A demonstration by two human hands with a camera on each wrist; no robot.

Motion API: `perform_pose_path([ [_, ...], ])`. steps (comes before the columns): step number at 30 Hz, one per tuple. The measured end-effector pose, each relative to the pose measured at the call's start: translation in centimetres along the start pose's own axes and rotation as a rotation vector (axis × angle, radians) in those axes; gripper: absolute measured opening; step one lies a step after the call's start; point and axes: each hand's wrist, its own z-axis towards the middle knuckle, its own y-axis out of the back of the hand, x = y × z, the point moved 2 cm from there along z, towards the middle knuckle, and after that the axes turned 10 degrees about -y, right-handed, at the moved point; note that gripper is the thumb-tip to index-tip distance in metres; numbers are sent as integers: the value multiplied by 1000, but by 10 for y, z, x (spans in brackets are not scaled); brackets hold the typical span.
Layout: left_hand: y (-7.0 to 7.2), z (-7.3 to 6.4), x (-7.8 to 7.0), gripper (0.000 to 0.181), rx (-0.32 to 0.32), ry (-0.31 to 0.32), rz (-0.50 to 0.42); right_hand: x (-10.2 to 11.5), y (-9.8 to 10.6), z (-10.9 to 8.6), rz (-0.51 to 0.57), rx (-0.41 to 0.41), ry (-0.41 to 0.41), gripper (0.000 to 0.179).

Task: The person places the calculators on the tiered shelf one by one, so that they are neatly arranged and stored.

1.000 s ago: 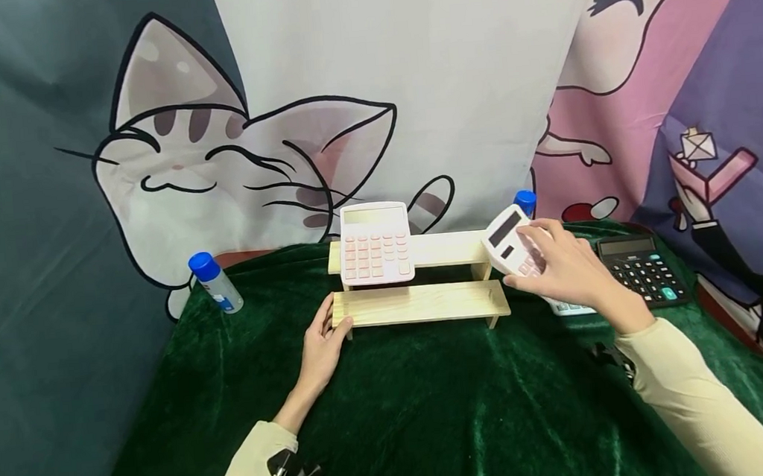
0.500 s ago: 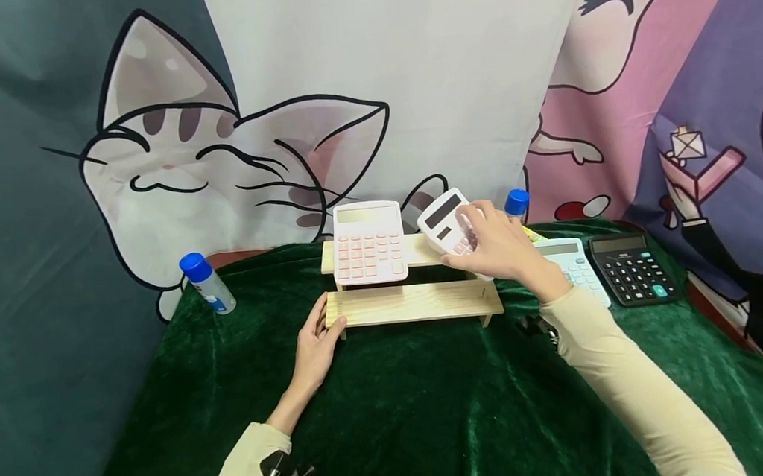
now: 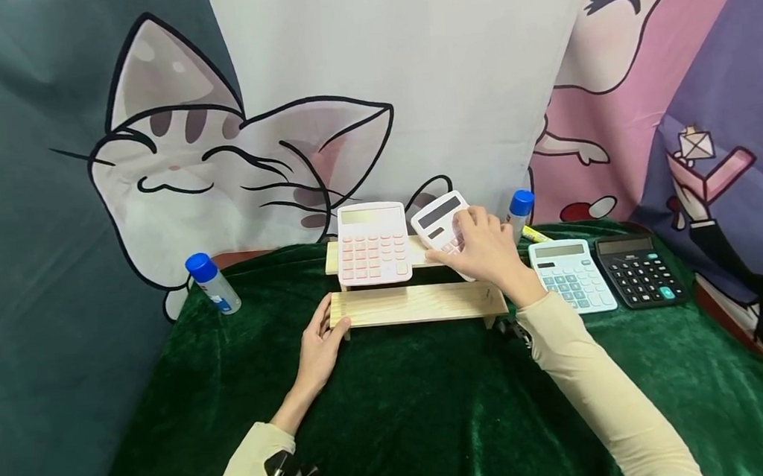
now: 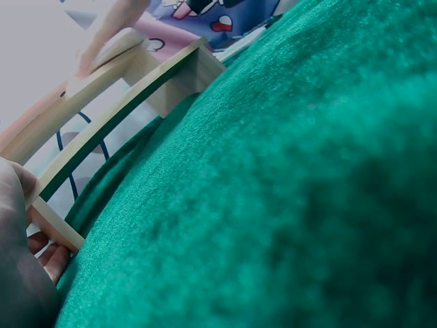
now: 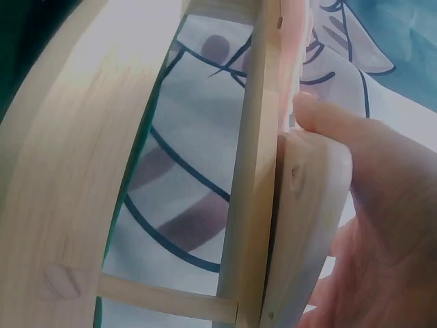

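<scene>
A two-step wooden rack (image 3: 420,304) stands on the green cloth. My left hand (image 3: 316,351) grips the left end of its lower step, thumb on the front edge; in the left wrist view the fingers (image 4: 54,260) curl behind its leg. My right hand (image 3: 486,248) holds a white calculator (image 3: 437,221) with pink keys, tilted, at the right part of the upper step. In the right wrist view that calculator's underside (image 5: 311,184) lies close along the upper board (image 5: 256,184). To its left, a larger pink-and-white calculator (image 3: 372,231) leans on the upper step.
On the right lie a pale blue calculator (image 3: 573,275) and a black calculator (image 3: 640,270), side by side. A blue-capped bottle (image 3: 521,212) stands behind the rack's right end, near a yellow item (image 3: 534,234). Another blue-capped bottle (image 3: 213,283) is at the left. A printed curtain hangs behind.
My right hand has carried the white calculator leftward from beside the rack to the upper step, uncovering the pale blue calculator. My left hand keeps its grip on the rack.
</scene>
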Motion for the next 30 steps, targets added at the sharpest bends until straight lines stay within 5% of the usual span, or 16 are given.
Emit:
perform_pose_path([
  [12, -4, 3, 2, 67, 2, 2, -21, -43, 21, -18, 374, -92, 221, 29],
  [16, 0, 4, -1, 66, 5, -35, -13, -46, 26, -19, 365, -31, 264, 33],
  [30, -1, 1, 0, 66, 26, 6, 2, -45, 14, -21, 223, 129, 203, 47],
])
